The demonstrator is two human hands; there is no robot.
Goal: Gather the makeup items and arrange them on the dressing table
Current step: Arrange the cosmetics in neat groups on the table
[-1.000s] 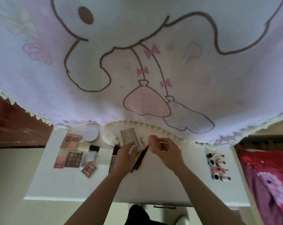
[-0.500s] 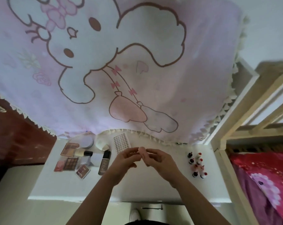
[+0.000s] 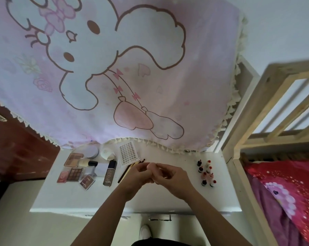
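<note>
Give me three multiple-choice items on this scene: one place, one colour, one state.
1. Where on the table do the small bottles stand? A left side B right side C front edge
2. What colour is the table top? A white B black C green
3. What are the left hand and right hand doing? A lying flat B hanging idle C pinching a small pink item together
Key: B, they cluster right of the right hand; A, the bare top shows white; C, fingers of both hands meet on the item.
</note>
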